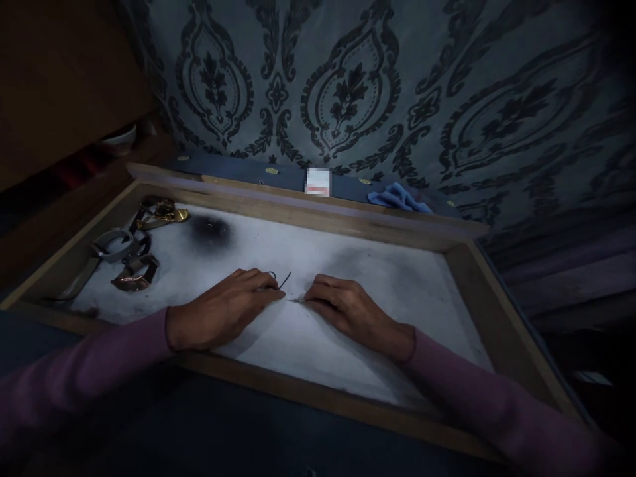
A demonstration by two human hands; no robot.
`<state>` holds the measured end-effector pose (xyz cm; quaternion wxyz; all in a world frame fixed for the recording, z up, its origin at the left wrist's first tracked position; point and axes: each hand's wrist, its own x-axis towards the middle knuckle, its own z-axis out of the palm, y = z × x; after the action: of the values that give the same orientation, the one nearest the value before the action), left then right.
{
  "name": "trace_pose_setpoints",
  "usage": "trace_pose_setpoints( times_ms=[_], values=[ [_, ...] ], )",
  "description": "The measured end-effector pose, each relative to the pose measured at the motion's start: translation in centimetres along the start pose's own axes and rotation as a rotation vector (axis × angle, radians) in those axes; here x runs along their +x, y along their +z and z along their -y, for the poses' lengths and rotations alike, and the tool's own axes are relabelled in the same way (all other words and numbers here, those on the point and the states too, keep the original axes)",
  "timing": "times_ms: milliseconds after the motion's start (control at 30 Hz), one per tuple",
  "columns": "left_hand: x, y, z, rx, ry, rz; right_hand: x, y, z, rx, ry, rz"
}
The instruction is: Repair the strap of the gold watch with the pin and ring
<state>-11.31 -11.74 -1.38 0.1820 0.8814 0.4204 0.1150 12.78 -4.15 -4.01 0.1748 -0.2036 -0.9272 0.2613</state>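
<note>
My left hand point(233, 303) is closed in a pinch over a white-bottomed wooden tray point(437, 318). A thin dark curved strip point(285, 280) sticks up from its fingertips; the rest of that piece is hidden by the fingers. My right hand point(350, 308), also closed, pinches a thin pointed tool point(297, 301) whose tip points left toward the left fingertips. The tool's tip and the left fingers are close, but I cannot tell whether they touch. Several wristwatches point(136, 273) lie at the tray's left end, away from both hands.
Raised wooden walls point(298, 211) surround the tray. Behind the far wall are a crumpled blue cloth point(400, 197) and a small white packet point(318, 183) with a blurred face. Patterned fabric point(348, 86) hangs at the back. A brown wooden panel point(59, 79) stands at the left.
</note>
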Motion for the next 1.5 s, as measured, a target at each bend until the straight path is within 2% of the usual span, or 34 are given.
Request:
trace_pose_setpoints(
  times_ms=[300,700,1200,1500],
  values=[
    [1.1,-0.2,-0.1,-0.105,-0.074,-0.027,0.2,0.0,0.1,0.049,0.029,0.013],
    [1.6,0.2,0.4,-0.184,-0.133,-0.044,0.7,0.3,0.4,0.204,0.058,-0.059],
    [1.9,0.3,0.5,-0.25,-0.157,-0.05,0.7,0.3,0.9,0.217,0.042,-0.06],
    [1.9,0.2,0.8,-0.373,-0.165,-0.074,0.9,0.2,1.5,0.264,0.082,-0.087]
  ],
)
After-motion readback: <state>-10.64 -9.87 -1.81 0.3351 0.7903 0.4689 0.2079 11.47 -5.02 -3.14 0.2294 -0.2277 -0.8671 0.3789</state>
